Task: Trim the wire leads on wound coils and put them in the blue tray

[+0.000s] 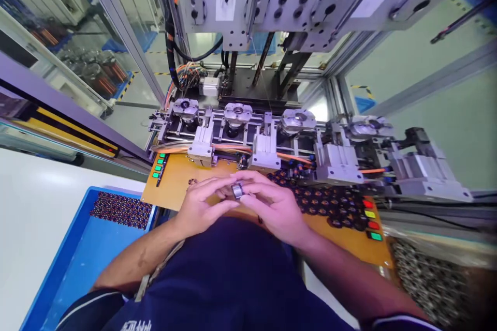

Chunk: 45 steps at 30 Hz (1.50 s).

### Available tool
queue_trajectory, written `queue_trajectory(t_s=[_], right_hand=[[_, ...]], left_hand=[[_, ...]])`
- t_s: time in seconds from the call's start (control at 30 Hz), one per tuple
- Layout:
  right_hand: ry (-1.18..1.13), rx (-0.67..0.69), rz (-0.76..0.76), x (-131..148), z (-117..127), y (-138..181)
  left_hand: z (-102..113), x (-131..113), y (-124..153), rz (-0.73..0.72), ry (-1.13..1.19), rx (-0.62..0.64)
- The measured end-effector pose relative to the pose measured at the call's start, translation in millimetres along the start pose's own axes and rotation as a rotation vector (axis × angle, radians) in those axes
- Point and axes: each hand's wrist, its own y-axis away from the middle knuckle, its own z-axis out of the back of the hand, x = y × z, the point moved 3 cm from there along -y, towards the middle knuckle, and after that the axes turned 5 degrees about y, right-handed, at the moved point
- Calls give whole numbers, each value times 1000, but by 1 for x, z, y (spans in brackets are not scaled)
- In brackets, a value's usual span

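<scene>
Close to my body, above the orange worktop (171, 189), a small silvery ring-shaped metal core (237, 191) is held between my two hands. My right hand (277, 204) has its thumb and fingertips closed on the core from the right. From the left, the fingers of my left hand (202, 204) are curled round to the core; its thumb reaches in from below. The fingers hide part of the core. A small copper-coloured piece (192, 182) lies on the worktop just beyond my left hand.
A machine with several clamping fixtures (238, 112) spans the worktop's back. Dark round parts with copper centres (330, 201) stand in rows at right, near coloured buttons (370, 214). A blue tray (85, 248) at left holds many small parts; bare metal cores (430, 279) fill the lower right.
</scene>
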Motion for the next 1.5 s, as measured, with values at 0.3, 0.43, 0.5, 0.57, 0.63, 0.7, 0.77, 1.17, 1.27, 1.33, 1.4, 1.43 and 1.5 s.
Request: queue_trajectory(t_s=[0.3,0.43,0.5,0.57,0.63,0.7,0.77,1.17,1.27,1.33,1.4,1.43,1.5], right_hand=[[701,86,336,-43,65,-174],[764,195,364,-63,59,-191],[791,233,374,-65,57,-189],[821,266,380,-65,57,-188],[858,293,381,-65,57,-189],[905,311,377,-65,56,-192],[955,324,367,-65,54,-194],[1104,399,330,-56,52,-169],[1100,377,331,-62,52,-159],[1089,352,339,-65,52,-157],[1075,304,351,-62,52,-156],[1072,263,352,-56,53,-154],[1048,96,374,-37,57,-143]], left_hand=[[29,48,36,244,43,-350],[34,60,51,295,24,-385],[36,64,54,303,17,-391],[37,66,54,309,14,-389],[36,68,53,318,14,-373],[34,70,51,322,19,-346],[32,70,49,317,31,-322],[38,69,51,318,-29,-336],[43,57,44,232,-123,-322],[47,43,25,87,-232,-281],[47,26,-9,-113,-367,-186],[44,18,-30,-222,-438,-110],[36,11,-75,-308,-595,34]])
